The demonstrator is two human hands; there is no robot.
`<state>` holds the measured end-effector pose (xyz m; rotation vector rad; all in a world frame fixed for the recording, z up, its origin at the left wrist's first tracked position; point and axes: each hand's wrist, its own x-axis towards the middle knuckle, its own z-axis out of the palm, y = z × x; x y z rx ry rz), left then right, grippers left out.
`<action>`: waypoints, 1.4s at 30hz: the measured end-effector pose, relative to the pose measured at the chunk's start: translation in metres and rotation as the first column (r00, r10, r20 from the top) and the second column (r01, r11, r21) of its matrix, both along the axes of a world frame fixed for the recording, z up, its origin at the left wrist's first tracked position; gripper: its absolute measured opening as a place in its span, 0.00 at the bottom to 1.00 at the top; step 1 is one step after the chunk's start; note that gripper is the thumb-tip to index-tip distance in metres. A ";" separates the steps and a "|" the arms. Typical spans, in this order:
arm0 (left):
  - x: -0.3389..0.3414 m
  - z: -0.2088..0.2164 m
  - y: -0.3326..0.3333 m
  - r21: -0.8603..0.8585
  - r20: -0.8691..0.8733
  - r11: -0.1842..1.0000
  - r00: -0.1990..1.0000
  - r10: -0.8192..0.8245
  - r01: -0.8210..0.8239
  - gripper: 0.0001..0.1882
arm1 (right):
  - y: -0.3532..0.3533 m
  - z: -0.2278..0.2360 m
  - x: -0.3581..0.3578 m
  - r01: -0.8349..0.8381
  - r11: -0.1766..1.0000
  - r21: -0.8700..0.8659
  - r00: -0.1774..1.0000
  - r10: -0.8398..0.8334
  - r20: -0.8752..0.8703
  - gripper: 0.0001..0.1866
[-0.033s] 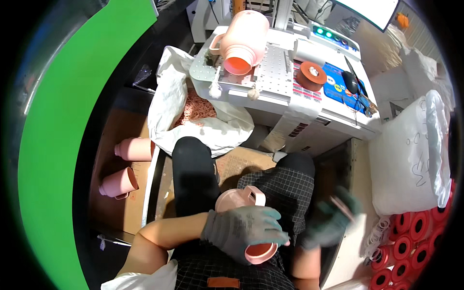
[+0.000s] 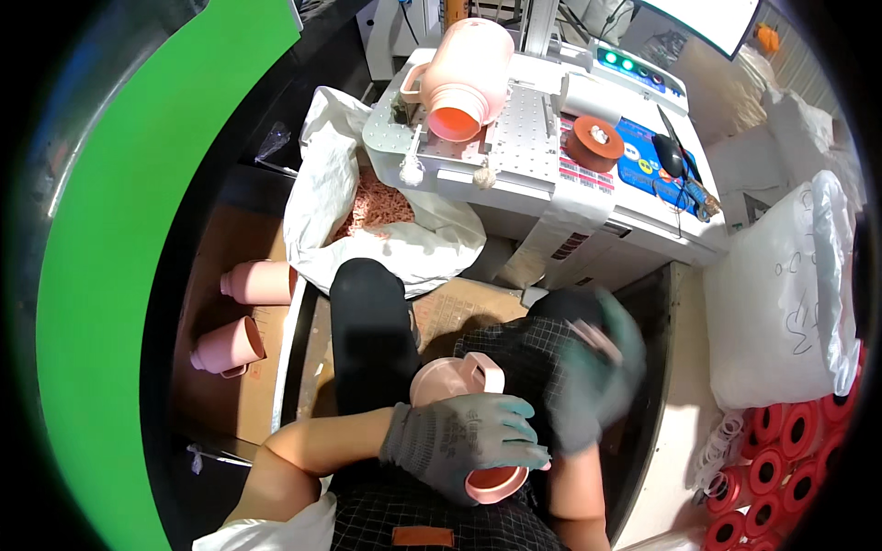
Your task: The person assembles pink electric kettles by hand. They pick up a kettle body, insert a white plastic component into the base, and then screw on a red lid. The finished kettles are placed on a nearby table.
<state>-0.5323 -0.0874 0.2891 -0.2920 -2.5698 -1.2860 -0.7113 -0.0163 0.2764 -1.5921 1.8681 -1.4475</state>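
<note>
My left hand [image 2: 469, 436], in a grey and teal work glove, is wrapped over a pink plastic bottle [image 2: 436, 378] with a loop handle, which lies on my lap. The bottle's round open mouth [image 2: 497, 487] points toward me below the fingers; the glove hides its middle. To the right, above my right thigh, my gloved right hand [image 2: 593, 372] is raised apart from the bottle and smeared by motion. A thin pinkish object [image 2: 595, 340] shows at its fingers; its kind is too blurred to tell.
Ahead, a larger-looking pink bottle [image 2: 473, 69] lies on a perforated white machine table [image 2: 528, 138], beside a brown tape roll [image 2: 594, 144]. A white sack [image 2: 317, 211] holds pink scraps. Two pink bottles [image 2: 228, 346] lie left in a carton. Red rings [image 2: 765, 470] sit right.
My right hand has moved up and to the left with the thin pinkish object, from beside my right thigh to above it. My left hand and the bottle stay put.
</note>
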 end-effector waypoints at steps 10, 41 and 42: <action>-0.002 0.014 -0.033 0.092 -0.052 0.940 0.941 0.335 -0.329 0.25 | 0.020 -0.061 -0.040 0.204 0.975 -0.092 0.967 -0.186 0.175 0.13; -0.055 -0.048 -0.037 -0.085 0.085 0.905 0.902 0.424 -0.417 0.51 | 0.109 -0.017 -0.161 0.405 0.905 -0.133 0.863 -0.426 -0.270 0.08; -0.056 -0.038 -0.035 -0.194 0.042 0.892 0.905 0.423 -0.407 0.48 | 0.077 -0.014 -0.131 0.198 0.967 -0.159 0.973 -0.214 -0.091 0.11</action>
